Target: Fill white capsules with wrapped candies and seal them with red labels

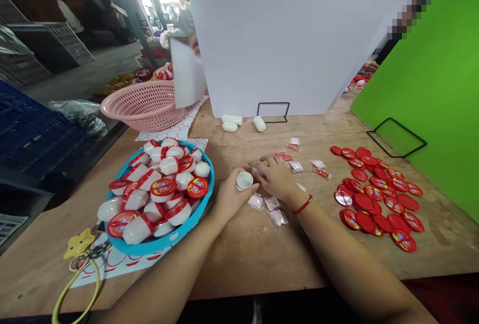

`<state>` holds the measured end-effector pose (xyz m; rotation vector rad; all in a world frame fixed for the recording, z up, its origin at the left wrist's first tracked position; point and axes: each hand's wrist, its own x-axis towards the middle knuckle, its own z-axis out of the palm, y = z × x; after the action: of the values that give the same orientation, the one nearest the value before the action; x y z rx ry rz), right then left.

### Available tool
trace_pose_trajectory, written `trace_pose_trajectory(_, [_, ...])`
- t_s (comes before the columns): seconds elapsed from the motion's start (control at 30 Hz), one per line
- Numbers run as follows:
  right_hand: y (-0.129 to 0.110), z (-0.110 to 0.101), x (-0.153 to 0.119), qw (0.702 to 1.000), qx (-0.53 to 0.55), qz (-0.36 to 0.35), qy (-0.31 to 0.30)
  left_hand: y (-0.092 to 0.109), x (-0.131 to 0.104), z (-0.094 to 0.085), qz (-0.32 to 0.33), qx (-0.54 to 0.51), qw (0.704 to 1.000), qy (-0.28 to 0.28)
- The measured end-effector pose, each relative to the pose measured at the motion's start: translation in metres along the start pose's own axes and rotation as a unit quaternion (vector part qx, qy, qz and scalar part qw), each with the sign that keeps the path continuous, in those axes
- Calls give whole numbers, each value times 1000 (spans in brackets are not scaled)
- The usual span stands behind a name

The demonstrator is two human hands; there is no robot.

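cup [244,180] clasped in my left hand [229,195] seems light, stiff, slick; best held round its side. whether my right hand [276,177] grips anything, i cannot tell.

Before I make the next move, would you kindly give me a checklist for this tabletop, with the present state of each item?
1. White cup held in the left hand: ok.
2. Mouth of that cup uncovered: ok, no lid on it.
3. Right hand empty: cannot tell; what lies under it is partly hidden.
4. Small clear packets close by: ok, several lie beside the hands.
5. Red lids all the same way up: not ok; some show a printed face, others plain red.
6. Red-lidded cups heaped in the blue basin: ok.
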<state>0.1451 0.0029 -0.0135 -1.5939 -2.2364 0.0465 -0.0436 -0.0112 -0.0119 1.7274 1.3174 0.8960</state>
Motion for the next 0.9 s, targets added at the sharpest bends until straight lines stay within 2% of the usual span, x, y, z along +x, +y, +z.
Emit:
trace_pose_trajectory(0.1, [-11, -9, -1, 995, 65, -40, 63, 0, 0, -2, 22, 24, 999, 3])
trace_pose_trajectory(0.2, [-27, -15, -4, 986, 114, -113, 38, 1, -1, -3, 50, 17, 999, -13])
trace_pose_trajectory(0.27, [-33, -16, -6, 986, 112, -119, 25, 2, -2, -3, 46, -3, 999, -18])
trace_pose_trajectory(0.37, [-31, -13, -6, 988, 116, -92, 51, 3, -3, -1, 26, -38, 999, 4])
trace_pose_trajectory(0.5, [-12, -10, -3, 989, 103, -52, 97, -1, -1, -2, 19, -53, 997, 44])
trace_pose_trajectory(0.67, [8, -5, 3, 979, 134, 39, 151, -4, 1, -5, 5, -96, 995, 26])
trace_pose_trajectory(0.77, [12, -2, 5, 982, 84, 119, 120, -4, 0, -4, 10, -100, 995, 16])
trace_pose_trajectory(0.9, [15, 3, 5, 975, 12, 222, 22, -3, -2, -3, -9, -138, 990, 6])
